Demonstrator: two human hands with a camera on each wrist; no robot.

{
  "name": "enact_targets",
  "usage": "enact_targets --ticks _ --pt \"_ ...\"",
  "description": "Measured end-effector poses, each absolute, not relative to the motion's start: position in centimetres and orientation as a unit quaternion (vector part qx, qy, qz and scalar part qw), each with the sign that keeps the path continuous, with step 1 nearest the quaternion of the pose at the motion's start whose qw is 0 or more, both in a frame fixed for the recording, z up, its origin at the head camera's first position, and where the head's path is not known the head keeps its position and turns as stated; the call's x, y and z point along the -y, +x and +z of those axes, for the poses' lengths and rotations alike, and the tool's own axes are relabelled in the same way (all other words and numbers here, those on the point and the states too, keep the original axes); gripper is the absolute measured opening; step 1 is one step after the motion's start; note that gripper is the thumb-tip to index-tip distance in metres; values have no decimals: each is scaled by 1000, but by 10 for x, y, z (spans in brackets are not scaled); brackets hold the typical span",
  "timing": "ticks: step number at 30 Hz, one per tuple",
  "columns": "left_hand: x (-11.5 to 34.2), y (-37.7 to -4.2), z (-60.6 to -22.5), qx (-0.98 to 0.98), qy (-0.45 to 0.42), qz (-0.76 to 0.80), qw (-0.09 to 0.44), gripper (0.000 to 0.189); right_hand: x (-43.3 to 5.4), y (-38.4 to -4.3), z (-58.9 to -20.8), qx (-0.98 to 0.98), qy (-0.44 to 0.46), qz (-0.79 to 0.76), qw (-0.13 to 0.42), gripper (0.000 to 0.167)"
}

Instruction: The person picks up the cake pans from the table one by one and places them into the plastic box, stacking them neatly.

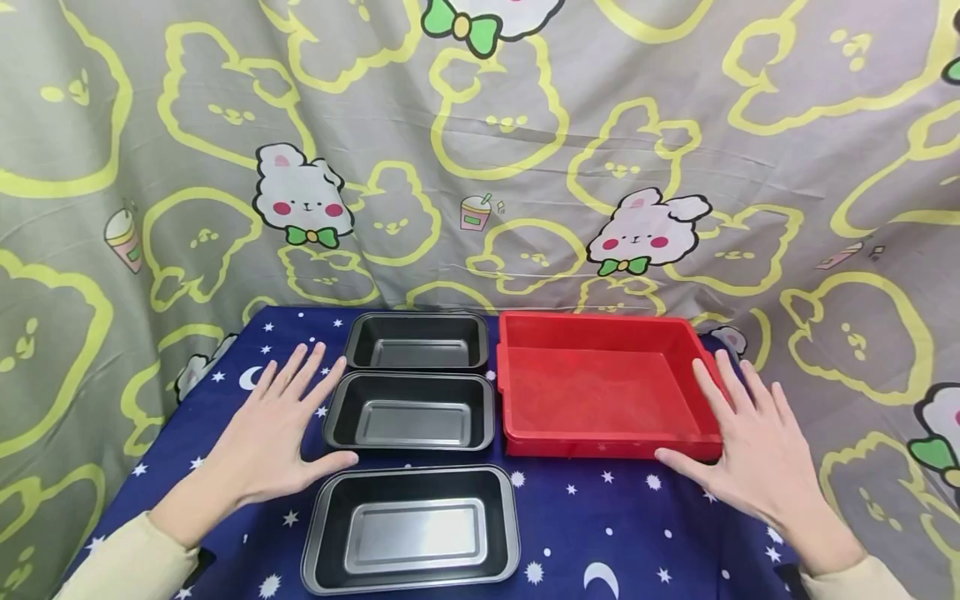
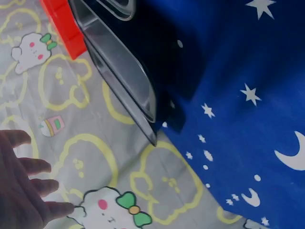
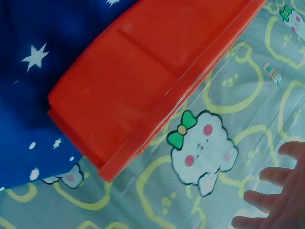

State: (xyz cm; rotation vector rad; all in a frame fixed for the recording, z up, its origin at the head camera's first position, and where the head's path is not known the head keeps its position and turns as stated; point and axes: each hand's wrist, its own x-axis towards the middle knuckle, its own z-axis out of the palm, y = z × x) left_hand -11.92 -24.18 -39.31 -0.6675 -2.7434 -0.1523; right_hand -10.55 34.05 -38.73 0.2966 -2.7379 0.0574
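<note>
My left hand (image 1: 273,437) is spread with straight fingers and holds nothing. It hovers by the left ends of three dark metal loaf pans. The far loaf pan (image 1: 418,353) and the middle loaf pan (image 1: 412,423) lie one behind the other, while the near loaf pan (image 1: 417,535) sits closer to me. My right hand (image 1: 761,462), also spread and holding nothing, overlaps the right front corner of a red rectangular tray (image 1: 600,392) in the head view. In the right wrist view, the fingers (image 3: 262,199) appear apart from the red tray.
A dark blue tablecloth (image 1: 570,533) with white stars and moons covers the table. Behind and beside it hangs a grey curtain (image 1: 525,142) printed with yellow outlines and white rabbits. The red tray stands right beside the two farther pans.
</note>
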Motion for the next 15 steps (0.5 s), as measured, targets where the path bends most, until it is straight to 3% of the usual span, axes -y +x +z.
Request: enact_targets --ticks 9,15 --pt "250 -119 -385 965 -166 -199 35 101 -367 -112 -386 978 57 114 163 114" --pt "256 -124 -388 953 -165 -255 21 92 -385 -116 -386 971 11 207 116 100"
